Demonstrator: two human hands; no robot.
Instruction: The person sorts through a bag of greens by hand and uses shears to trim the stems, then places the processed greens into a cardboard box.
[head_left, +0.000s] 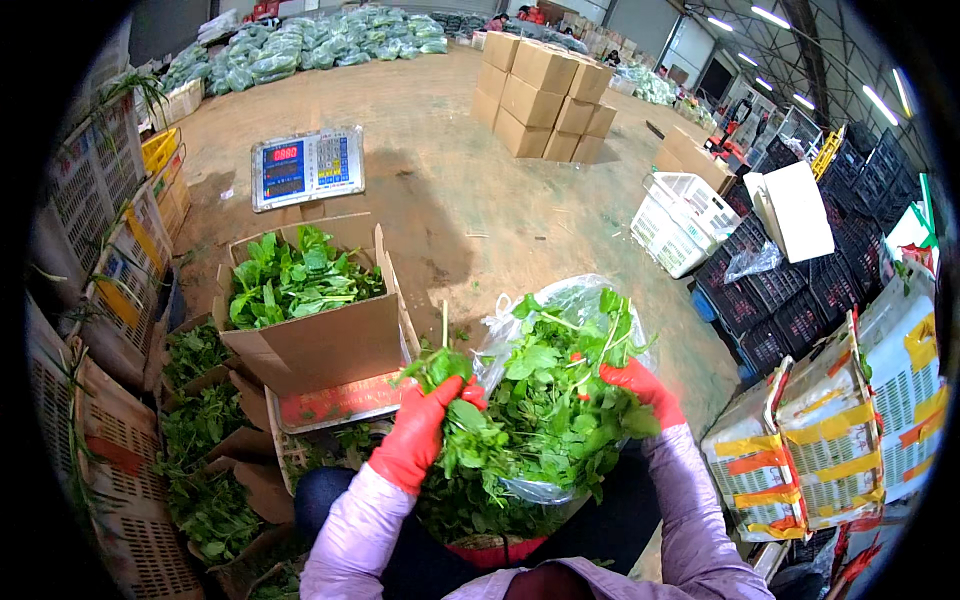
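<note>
My left hand (421, 429), in a red glove, is closed around a small bunch of leafy green stems (441, 367). My right hand (646, 391), also red-gloved, grips green stems (611, 330) at the right side of a large leafy heap (551, 427). This heap lies over a clear plastic bag (581, 289) in front of my lap, and the leaves hide part of my right fingers. To the left, an open cardboard box (322, 345) full of similar greens (292, 277) stands on a scale platform (334, 405). Behind it is the scale's display panel (307, 166), its red digits lit.
Boxes of greens (206, 427) and plastic crates (139, 465) line my left. Taped white crates (825, 435), black crates (780, 292) and a white basket (679, 221) stand at right. Stacked cartons (536, 97) and bagged produce (315, 45) are farther off, with people in the background.
</note>
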